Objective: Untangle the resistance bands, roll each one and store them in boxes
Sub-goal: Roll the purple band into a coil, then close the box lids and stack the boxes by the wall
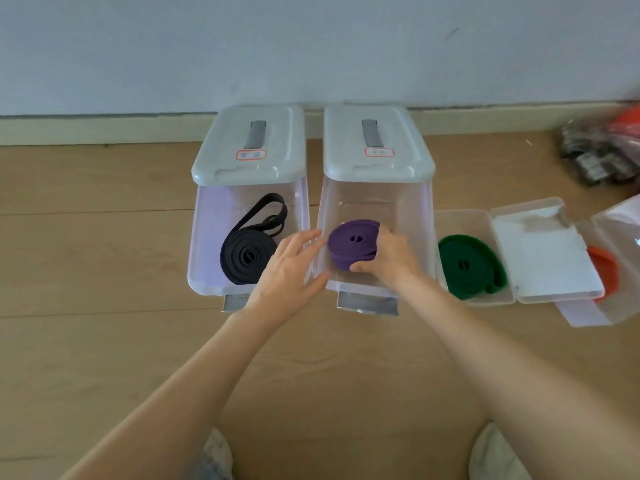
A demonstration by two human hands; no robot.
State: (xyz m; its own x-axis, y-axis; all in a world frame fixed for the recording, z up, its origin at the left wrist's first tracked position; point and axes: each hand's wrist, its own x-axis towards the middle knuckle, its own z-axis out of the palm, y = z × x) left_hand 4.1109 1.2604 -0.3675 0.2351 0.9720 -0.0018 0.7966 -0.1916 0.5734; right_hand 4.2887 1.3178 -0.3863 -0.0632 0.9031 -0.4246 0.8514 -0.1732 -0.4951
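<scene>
My right hand (388, 258) grips a rolled purple band (351, 245) inside the second clear box (415, 216) from the left. My left hand (291, 268) is open, its fingers resting against the near left wall of that box. The left clear box (204, 237) holds a black band (247, 258), mostly rolled, with a loose loop trailing toward the back. A rolled green band (467, 265) lies in a shallow clear box (446, 220) to the right. An orange band (604, 271) shows partly behind a flat lid at the far right.
Both tall boxes have their white lids (249, 143) pushed back toward the wall. A flat clear lid (547, 254) lies between the green and orange boxes. A blurred pile of dark and red bags (602, 150) sits at the back right. My shoes (495, 455) show at the bottom.
</scene>
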